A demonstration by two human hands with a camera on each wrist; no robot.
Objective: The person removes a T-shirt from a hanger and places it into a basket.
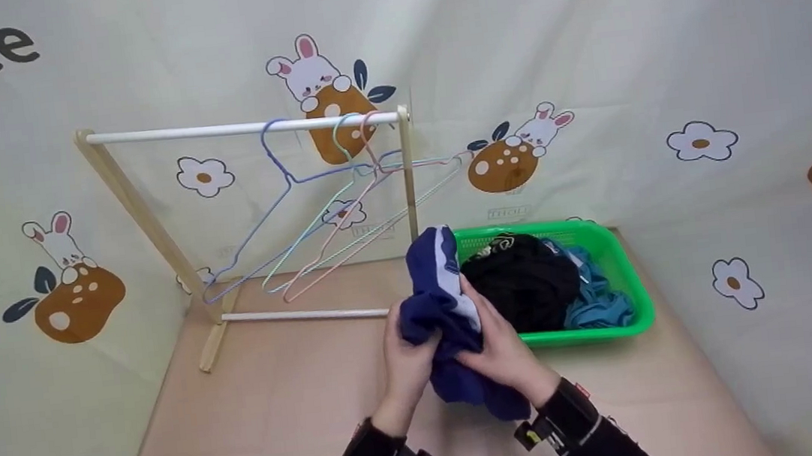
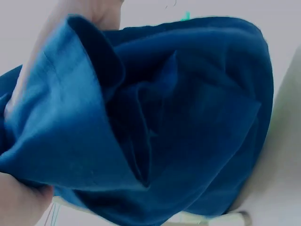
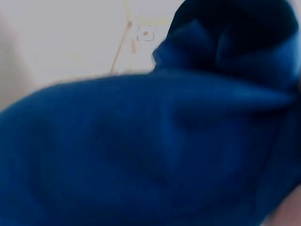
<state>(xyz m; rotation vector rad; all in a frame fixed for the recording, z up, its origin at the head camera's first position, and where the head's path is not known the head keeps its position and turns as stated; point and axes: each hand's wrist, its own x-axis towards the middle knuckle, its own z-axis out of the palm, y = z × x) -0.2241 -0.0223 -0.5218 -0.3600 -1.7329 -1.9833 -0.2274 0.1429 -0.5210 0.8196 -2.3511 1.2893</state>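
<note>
A bunched navy blue garment (image 1: pixel 438 308) with a white stripe is held up over the table by both hands. My left hand (image 1: pixel 406 360) grips its left side, and my right hand (image 1: pixel 501 346) grips its right side with the thumb across the front. In the left wrist view the folded blue cloth (image 2: pixel 197 117) fills most of the picture, with a bit of each hand at the left. The same cloth (image 3: pixel 117 150) covers much of the right wrist view, hiding most of the fingers.
A green basket (image 1: pixel 641 309) at the right holds black clothing (image 1: pixel 525 283) and teal clothing (image 1: pixel 599 306). Behind on the left stands a rack with a white rail (image 1: pixel 177 133); a blue hanger (image 1: pixel 248 237), a mint hanger (image 1: pixel 308 234) and a pink hanger (image 1: pixel 332 239) hang from it.
</note>
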